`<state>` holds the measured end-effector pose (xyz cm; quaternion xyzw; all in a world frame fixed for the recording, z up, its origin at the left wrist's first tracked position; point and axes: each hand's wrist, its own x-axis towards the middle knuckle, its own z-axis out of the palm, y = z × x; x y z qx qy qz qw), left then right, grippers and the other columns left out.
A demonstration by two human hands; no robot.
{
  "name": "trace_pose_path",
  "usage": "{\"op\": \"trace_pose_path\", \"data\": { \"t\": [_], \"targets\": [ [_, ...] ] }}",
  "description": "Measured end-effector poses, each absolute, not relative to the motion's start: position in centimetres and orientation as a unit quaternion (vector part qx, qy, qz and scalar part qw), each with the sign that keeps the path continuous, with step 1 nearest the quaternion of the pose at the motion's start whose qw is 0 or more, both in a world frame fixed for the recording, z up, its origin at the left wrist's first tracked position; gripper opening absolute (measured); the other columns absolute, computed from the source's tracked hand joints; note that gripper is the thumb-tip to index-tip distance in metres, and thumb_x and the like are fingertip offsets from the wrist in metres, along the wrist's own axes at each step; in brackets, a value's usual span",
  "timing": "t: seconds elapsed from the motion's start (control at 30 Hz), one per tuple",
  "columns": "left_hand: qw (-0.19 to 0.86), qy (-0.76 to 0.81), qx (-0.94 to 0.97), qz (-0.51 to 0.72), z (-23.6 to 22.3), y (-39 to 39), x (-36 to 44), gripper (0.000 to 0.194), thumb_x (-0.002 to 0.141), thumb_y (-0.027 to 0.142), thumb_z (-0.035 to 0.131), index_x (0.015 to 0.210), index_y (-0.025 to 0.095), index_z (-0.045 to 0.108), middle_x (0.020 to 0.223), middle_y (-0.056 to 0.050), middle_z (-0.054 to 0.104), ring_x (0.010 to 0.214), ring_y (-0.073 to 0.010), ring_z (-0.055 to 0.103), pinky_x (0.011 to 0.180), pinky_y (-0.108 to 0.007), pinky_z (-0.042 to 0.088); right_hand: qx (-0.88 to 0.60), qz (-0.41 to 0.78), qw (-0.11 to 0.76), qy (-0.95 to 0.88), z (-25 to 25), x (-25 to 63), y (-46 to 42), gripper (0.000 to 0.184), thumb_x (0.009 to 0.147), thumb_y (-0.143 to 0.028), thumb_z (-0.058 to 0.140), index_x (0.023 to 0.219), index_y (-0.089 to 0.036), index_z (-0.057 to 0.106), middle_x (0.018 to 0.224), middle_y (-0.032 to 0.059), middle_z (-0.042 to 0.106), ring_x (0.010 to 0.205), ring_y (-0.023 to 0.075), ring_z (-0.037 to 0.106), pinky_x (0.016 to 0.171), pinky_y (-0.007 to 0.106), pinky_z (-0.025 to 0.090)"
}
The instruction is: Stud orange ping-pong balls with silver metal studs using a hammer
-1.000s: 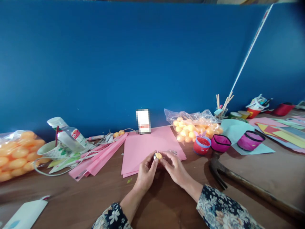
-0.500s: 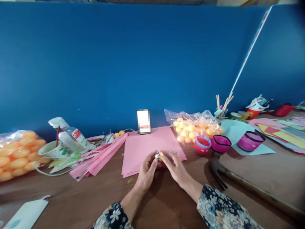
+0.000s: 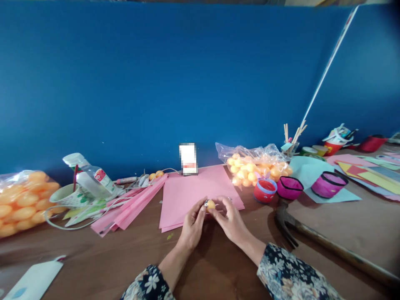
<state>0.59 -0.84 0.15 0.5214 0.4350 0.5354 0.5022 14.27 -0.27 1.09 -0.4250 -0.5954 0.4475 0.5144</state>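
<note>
Between my fingertips is a small yellow-orange ball, plain and round like a table tennis ball. My left hand pinches a small shiny silvery piece against the ball's left side; its exact kind is too small to make out. On the other side, my right hand has thumb and fingers closed around the ball. Both hands are just above the near edge of a stack of pink paper sheets. Another bit of silvery material shows on the paper behind my right fingers, mostly hidden.
A clear bag of orange balls lies behind to the right, another bag at far left. Near my right forearm lies a hammer. Small red and magenta cups stand behind it. A plastic bottle leans left.
My right fingers have shifted around the ball, showing more of it. Less of the silvery piece shows now. The rest of the table looks the same.
</note>
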Motion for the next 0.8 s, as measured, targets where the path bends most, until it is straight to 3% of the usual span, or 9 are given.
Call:
{"op": "trace_pose_path", "data": {
  "t": [0.23, 0.5, 0.8],
  "targets": [
    [0.494, 0.446, 0.525, 0.530, 0.40, -0.78, 0.56, 0.041, 0.080, 0.038, 0.050, 0.116, 0.019, 0.054, 0.119, -0.007, 0.058, 0.111, -0.0242, 0.051, 0.095, -0.039, 0.040, -0.423, 0.405, 0.522, -0.620, 1.07, 14.26, -0.43, 0.023, 0.077, -0.030, 0.058, 0.097, -0.020, 0.051, 0.095, 0.0055, 0.061, 0.086, 0.0179, 0.061, 0.072, 0.030, 0.053],
    [0.552, 0.413, 0.485, 0.538, 0.94, -0.94, 0.67, 0.046, 0.077, 0.040, 0.054, 0.117, 0.018, 0.053, 0.119, -0.009, 0.058, 0.111, -0.0258, 0.052, 0.092, -0.039, 0.043, -0.412, 0.393, 0.522, -0.635, 1.17, 14.09, -0.52, 0.030, 0.074, -0.024, 0.061, 0.103, -0.022, 0.053, 0.104, 0.0058, 0.057, 0.089, 0.0179, 0.058, 0.074, 0.030, 0.053],
    [0.592, 0.381, 0.455, 0.546, 0.82, -1.10, 0.53, 0.046, 0.082, 0.042, 0.046, 0.121, 0.017, 0.050, 0.120, -0.011, 0.056, 0.112, -0.0264, 0.050, 0.094, -0.041, 0.040, -0.404, 0.335, 0.517, -0.676, 1.89, 14.02, -0.81, 0.027, 0.077, -0.018, 0.056, 0.104, -0.023, 0.054, 0.102, 0.0054, 0.057, 0.086, 0.0176, 0.057, 0.070, 0.030, 0.052]
  ]
}}
